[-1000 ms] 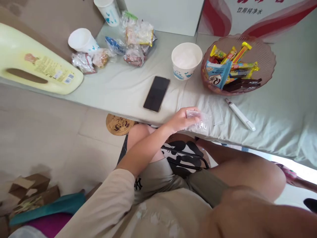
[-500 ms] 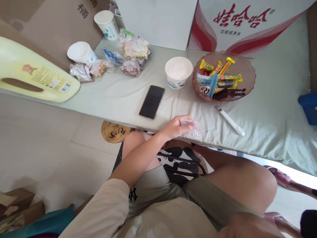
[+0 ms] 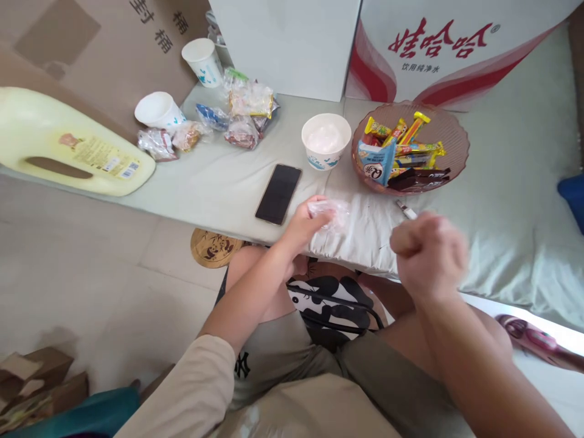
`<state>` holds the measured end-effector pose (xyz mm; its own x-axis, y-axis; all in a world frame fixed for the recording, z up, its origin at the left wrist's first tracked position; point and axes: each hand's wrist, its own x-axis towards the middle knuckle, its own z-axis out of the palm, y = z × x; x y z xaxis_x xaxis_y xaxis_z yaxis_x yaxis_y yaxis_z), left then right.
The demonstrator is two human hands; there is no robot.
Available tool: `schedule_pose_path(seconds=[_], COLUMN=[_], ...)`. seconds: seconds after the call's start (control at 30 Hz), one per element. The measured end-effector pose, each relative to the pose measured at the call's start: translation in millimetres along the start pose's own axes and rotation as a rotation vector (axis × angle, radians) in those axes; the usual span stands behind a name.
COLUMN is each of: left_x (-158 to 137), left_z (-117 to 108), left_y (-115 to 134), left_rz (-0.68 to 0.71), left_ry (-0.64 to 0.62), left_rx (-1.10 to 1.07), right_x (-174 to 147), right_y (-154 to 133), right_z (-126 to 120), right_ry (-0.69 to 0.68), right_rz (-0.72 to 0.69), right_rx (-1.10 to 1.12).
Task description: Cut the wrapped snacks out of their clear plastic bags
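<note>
Right hand: The right hand, nearest and blurred by motion, is curled into a fist above the table edge; half a second ago it was low in the lap, cut off by the bottom of the view. Whether anything is inside it cannot be told.
Panda-print surface: Between the knees, a black-and-white panda-print surface, partly covered by the legs.
Left hand: The left hand grips crinkled clear plastic at the table's front edge. It has shifted nearer the phone since the previous frame, and the plastic looks more bunched. Its fingertips are partly lost behind the film.
Slim white tool: Mostly hidden behind the fist, only one end of the slim white tool shows; earlier its whole length did.
Phone: The dark-screened phone lies just beside the left hand, unmoved on the pale table cover.
Paper bowl: Beyond, the paper bowl has something white inside, hard to identify.
Snack bowl: The pinkish scalloped bowl is near it, full of wrapped snacks.
Bottle: The yellow bottle is cut off at left.
Back: Two cartons, cropped at the top.
</note>
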<state>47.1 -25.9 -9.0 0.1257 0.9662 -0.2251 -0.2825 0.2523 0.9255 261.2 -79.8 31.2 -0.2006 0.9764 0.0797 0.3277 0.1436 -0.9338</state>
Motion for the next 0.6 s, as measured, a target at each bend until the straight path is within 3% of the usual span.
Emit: schedule_pose_path(seconds=[0.07, 0.2, 0.27, 0.37, 0.43, 0.5, 0.6], left_x=[7.2, 33.5, 55.1, 94.3, 120.1, 143.3, 172.1], left_z=[-12.2, -33.7, -34.0, -17.9, -1.1, 13.9, 24.0], left_y=[10.8, 47.1, 70.3, 100.2, 110.7, 112.4, 105.6], left_rz=[0.106, 0.322, 0.482, 0.621, 0.585, 0.427, 0.2], left_ry=[0.111, 0.304, 0.41, 0.407, 0.322, 0.217, 0.118], left_rx=[0.073, 0.34, 0.6, 0.997, 1.282, 1.541, 1.67], right_x=[7.4, 16.1, 21.7, 32.6, 39.0, 43.3, 46.7], right_y=[3.7, 13.5, 19.7, 26.7, 28.2, 27.5, 24.7], right_z=[8.0, 17.1, 17.3, 16.4, 17.2, 19.1, 22.2], right_ry=[0.02, -0.073, -0.027, -0.002, -0.016, -0.042, -0.083], right_rz=[0.016, 0.172, 0.229, 0.226, 0.213, 0.193, 0.165], right_rx=[0.034, 0.051, 0.073, 0.059, 0.05, 0.044, 0.035])
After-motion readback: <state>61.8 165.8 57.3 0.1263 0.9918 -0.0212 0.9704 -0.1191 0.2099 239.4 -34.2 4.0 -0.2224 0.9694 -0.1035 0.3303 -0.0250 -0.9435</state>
